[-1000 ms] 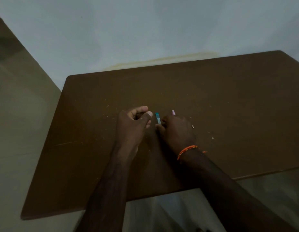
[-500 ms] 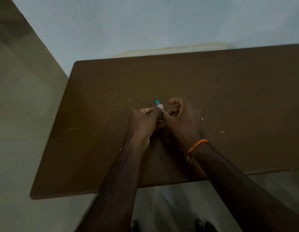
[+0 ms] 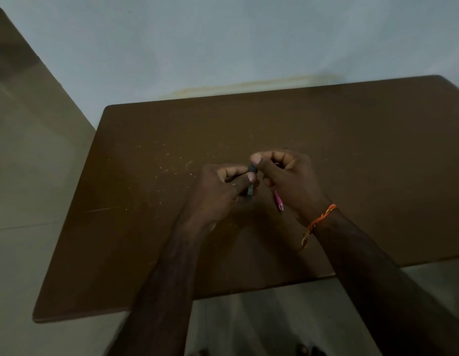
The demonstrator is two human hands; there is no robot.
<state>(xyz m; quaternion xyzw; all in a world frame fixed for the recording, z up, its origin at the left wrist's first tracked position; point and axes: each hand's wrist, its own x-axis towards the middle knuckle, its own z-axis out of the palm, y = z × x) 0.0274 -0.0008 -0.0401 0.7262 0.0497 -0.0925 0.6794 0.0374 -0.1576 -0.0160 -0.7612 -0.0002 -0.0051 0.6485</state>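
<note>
Both my hands are raised a little over the middle of a brown table [image 3: 351, 140]. My left hand [image 3: 223, 194] pinches a small dark stick-shaped object [image 3: 251, 192] between thumb and fingers. My right hand [image 3: 290, 181] has its thumb pressed against the top end of that same object, and its curled fingers hold a pink pen [image 3: 278, 203] whose tip sticks out below the palm. An orange thread band [image 3: 318, 222] circles my right wrist. The dim light hides what the dark object is.
Small pale crumbs or shavings [image 3: 177, 165] are scattered on the table left of my hands. A pale wall [image 3: 223, 42] rises behind the table. Tiled floor [image 3: 23, 176] lies to the left and below the near edge, where my toes [image 3: 303, 350] show.
My hands came together and lifted slightly. The small teal-tipped piece seen between them now looks dark and is pinched by both. The pink pen now points down out of my right palm.
</note>
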